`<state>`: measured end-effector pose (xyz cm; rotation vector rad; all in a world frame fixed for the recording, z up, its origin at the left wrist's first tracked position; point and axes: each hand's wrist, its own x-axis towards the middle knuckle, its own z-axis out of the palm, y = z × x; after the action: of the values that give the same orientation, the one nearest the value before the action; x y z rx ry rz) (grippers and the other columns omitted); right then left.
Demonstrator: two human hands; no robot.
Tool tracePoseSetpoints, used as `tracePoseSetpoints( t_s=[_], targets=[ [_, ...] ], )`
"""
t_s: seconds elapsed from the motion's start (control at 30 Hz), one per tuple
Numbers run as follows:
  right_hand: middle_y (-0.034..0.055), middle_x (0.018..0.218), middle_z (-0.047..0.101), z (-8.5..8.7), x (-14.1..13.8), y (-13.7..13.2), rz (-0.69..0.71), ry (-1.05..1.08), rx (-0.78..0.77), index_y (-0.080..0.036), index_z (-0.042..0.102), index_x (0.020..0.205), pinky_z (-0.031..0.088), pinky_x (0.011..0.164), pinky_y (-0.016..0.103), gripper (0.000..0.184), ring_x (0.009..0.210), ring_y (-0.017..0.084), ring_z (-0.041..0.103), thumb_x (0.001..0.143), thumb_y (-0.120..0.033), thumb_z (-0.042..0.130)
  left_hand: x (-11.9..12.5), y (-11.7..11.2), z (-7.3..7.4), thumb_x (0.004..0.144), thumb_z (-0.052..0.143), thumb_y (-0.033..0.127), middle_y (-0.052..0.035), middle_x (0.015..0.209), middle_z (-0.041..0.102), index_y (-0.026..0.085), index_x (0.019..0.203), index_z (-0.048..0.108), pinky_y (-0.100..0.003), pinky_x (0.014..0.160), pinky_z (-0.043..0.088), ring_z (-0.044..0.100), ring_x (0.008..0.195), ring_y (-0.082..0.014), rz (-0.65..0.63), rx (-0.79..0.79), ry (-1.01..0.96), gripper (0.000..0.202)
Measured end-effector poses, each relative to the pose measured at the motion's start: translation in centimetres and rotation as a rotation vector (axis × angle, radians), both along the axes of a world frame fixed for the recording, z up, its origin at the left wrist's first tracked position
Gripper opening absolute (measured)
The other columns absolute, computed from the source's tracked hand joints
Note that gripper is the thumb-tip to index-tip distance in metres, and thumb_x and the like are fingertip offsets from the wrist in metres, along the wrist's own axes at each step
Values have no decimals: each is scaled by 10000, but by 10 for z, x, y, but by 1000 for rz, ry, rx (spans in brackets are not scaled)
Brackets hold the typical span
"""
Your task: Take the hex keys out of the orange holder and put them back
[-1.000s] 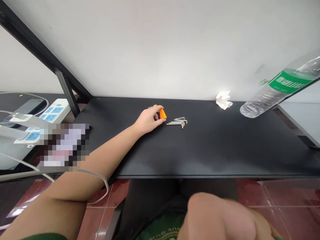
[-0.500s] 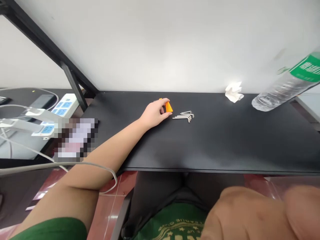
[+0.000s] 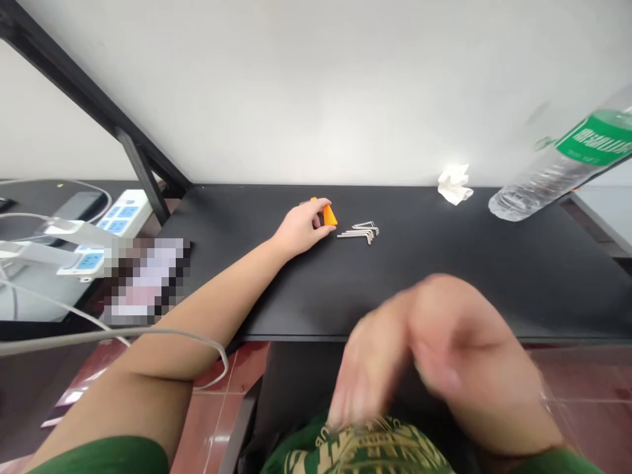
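Note:
My left hand (image 3: 303, 228) rests on the black table with thumb and fingers closed around an orange plastic hex key holder (image 3: 330, 215). Part of the holder is hidden by the fingers, and a thin grey piece shows behind them. Just right of that hand lie several silver hex keys (image 3: 363, 232), grouped together with their bent ends to the right. My right hand (image 3: 372, 355) is blurred in front of my green shirt, below the table's front edge. Its fingers hang down, stretched out, against the shirt's printed front; nothing shows in them.
A clear bottle with a green label (image 3: 557, 164) stands at the table's (image 3: 429, 243) back right, beside a crumpled tissue (image 3: 455, 184). To the left are a white power strip (image 3: 135, 204) with plugs and a pixelated phone-like object (image 3: 153, 273). A pale cable (image 3: 187, 334) crosses my left forearm.
My right hand and forearm have swung up and left from the lower right corner to the front of my shirt. My left hand stays on the orange holder. The view has shifted slightly.

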<state>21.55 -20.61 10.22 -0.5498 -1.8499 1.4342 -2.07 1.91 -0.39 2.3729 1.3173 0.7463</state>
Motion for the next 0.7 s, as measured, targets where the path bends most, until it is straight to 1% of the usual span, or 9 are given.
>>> tracePoseSetpoints(
  t_s=[0.03,0.07,0.13,0.2,0.27,0.33,0.43,0.53,0.7],
  targets=[
    [69,951,740,1,1,36,-94,-41,97,-267,644,969,574,832,401,131,900,238,717,982,-395,620,-1,0,0,841,734,425,2,800,685,186,1361,612,-309,804,543,655,743,-173,-7,-4,-2,585],
    [74,1000,742,-1,4,72,-192,-149,200,-250,678,967,556,885,394,131,938,229,708,1000,-319,572,-2,0,0,848,727,425,2,805,685,188,1362,611,-307,798,543,655,746,-172,-6,-5,-6,577],
    [78,1042,735,-13,15,137,-413,-451,394,-223,739,948,524,906,379,144,934,226,683,946,-236,595,-3,0,1,855,723,443,5,789,674,194,1358,612,-306,777,541,651,740,-174,-10,-11,-7,573],
    [77,983,728,-32,28,185,-558,-683,433,-195,763,871,509,886,364,136,893,222,669,885,-182,628,-4,0,2,854,725,451,7,786,665,199,1348,616,-307,766,538,644,735,-173,-9,-6,-6,565],
    [69,997,726,-53,39,214,-584,-798,348,-193,778,874,499,887,350,107,918,220,667,868,-200,672,-4,0,3,852,729,444,10,790,658,208,1345,615,-310,768,535,638,734,-170,-8,-10,-3,559],
    [45,1021,716,-71,43,226,-551,-800,225,-211,782,883,499,817,316,108,872,187,662,883,-245,679,-4,-1,3,859,720,433,19,785,652,223,1354,602,-307,761,531,634,726,-164,-10,-37,-7,551],
    [28,1010,689,-87,43,229,-520,-790,172,-217,768,837,482,758,295,106,811,155,636,882,-257,680,-5,0,2,868,705,438,24,784,648,242,1366,586,-302,739,530,636,727,-165,-8,-75,-23,548],
    [24,995,669,-93,41,230,-512,-791,210,-210,745,806,468,738,288,120,782,142,610,888,-236,662,-5,0,2,867,705,446,22,776,650,242,1357,592,-308,736,530,639,726,-172,-8,-69,-16,543],
    [28,982,682,-92,47,235,-472,-860,259,-206,727,806,456,747,285,175,805,150,610,916,-174,596,-5,0,3,865,702,438,29,744,634,236,1345,600,-315,730,525,631,697,-171,-9,-41,8,531]
  ],
)
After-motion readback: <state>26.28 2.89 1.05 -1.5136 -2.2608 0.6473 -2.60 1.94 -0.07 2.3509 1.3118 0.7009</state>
